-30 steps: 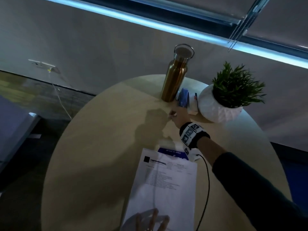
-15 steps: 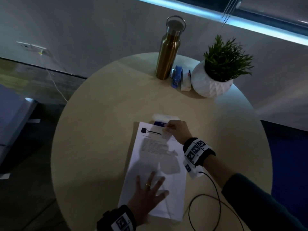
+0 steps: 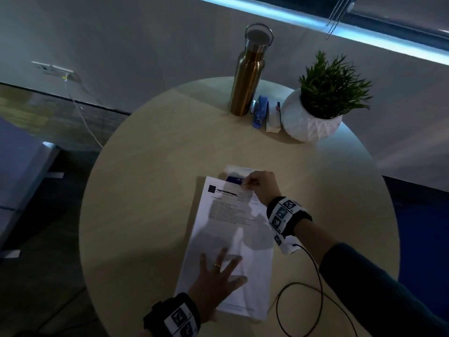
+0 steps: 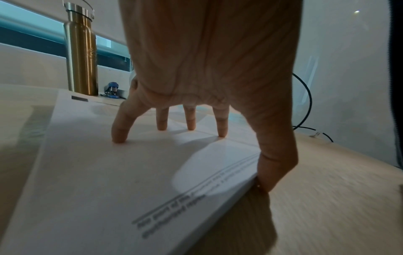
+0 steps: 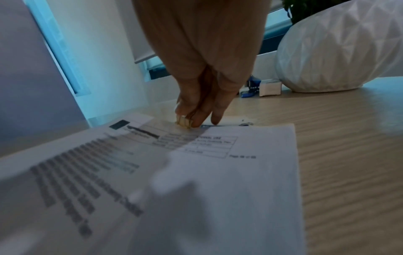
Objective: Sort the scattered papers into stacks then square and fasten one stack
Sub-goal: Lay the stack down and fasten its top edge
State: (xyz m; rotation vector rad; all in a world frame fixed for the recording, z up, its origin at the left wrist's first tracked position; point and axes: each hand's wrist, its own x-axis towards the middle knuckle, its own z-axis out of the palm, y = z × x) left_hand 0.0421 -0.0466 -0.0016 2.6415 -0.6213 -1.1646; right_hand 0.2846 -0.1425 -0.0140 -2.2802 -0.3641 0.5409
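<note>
papers gathered in one stack (image 3: pixel 228 242) on round desk (image 3: pixel 150 181), edges look squared. left hand (image 3: pixel 216 278) flat, fingers spread, pressing near end. right hand (image 3: pixel 258 184) pinches small clip (image 5: pixel 185 121) at stack's far edge. judgement: sorting, squaring done; fastening under way, clip not yet seated. stapler (image 3: pixel 261 110) unused near bottle (image 3: pixel 247 74).

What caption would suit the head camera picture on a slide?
Left hand presses flat on the paper stack while the right hand pinches a small clip at its top edge.
</note>
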